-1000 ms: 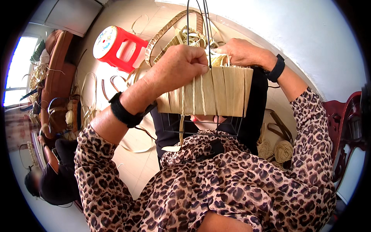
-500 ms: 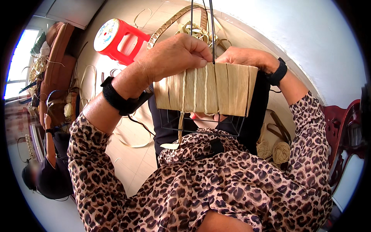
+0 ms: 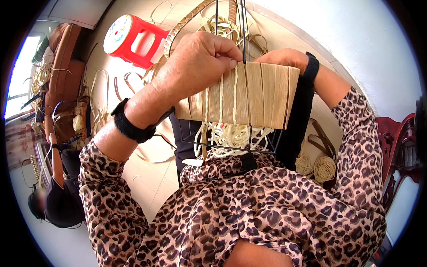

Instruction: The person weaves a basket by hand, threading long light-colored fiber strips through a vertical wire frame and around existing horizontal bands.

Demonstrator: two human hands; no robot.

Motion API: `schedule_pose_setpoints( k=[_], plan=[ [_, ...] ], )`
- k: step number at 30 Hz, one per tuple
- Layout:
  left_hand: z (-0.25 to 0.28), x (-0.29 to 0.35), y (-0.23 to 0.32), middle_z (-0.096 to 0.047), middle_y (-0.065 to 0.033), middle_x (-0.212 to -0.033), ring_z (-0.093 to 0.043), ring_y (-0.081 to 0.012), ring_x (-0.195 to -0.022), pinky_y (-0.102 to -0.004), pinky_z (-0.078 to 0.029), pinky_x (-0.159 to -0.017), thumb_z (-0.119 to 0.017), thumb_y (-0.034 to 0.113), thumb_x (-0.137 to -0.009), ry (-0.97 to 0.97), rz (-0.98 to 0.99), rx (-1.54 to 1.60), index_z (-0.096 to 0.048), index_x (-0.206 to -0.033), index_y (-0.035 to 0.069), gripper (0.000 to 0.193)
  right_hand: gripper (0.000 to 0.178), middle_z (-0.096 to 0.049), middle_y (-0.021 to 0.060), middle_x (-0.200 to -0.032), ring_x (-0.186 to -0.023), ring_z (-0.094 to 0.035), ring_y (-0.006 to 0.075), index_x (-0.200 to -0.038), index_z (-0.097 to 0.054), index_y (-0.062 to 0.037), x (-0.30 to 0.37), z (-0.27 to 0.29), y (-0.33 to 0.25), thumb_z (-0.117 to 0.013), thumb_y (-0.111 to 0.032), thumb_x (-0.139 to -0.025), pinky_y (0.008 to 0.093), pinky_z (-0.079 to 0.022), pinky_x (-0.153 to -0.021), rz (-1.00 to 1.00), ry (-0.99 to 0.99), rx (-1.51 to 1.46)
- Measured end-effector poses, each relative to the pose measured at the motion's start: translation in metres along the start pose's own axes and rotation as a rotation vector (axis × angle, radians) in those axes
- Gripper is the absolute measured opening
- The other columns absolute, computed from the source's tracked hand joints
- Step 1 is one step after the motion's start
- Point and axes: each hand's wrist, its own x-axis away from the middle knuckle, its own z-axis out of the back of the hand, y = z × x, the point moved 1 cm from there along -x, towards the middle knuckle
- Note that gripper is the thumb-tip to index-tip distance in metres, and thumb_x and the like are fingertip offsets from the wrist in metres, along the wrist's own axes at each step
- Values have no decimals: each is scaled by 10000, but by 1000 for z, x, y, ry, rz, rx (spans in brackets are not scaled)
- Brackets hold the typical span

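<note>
On my lap stands a black wire frame (image 3: 209,145), part of it wrapped in flat tan strips that form a panel (image 3: 271,93). Cream cords (image 3: 221,100) run down the panel's front in separate lines. My left hand (image 3: 204,62) is closed at the panel's top edge, thumb and forefinger pinching the cream cord beside an upright black wire. Behind that edge reaches my right hand (image 3: 282,57), its fingers hidden by the panel. A loose bundle of cream cord (image 3: 233,137) shows inside the frame under the panel. A tan strip end (image 3: 193,162) dangles at its lower left.
A red stool (image 3: 141,42) stands at the far left. Beyond the frame lies a braided tan handle (image 3: 189,20). Balls of twine (image 3: 324,169) rest by my right leg. A dark red carved chair (image 3: 391,142) stands at right. Another person (image 3: 62,196) sits far left.
The frame has tilted and shifted slightly toward me. The cream cord bundle has come into view under the panel. My right hand has moved a little further behind the panel; my left still pinches at its top edge.
</note>
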Motion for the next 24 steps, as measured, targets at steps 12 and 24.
schedule_pose_setpoints(
  k=[12,24],
  plan=[
    [-10,23,8,-516,-60,-735,-491,-237,-725,-384,-412,-677,-575,4,-607,411,-637,-595,-578,-730,80,144,437,-592,94,-1047,-885,-548,116,-1149,-512,43,-14,-17,-17,-603,-204,-800,266,-454,-775,-129,-79,80],
    [-5,81,21,-352,-109,-1343,-336,-354,-1223,-482,-287,-995,-642,147,-708,-19,-590,-695,-499,-1138,324,486,446,-591,97,-1048,-885,-545,118,-1149,-509,48,-13,-17,-16,-602,-217,-803,267,-450,-780,-120,-134,112]
  ],
)
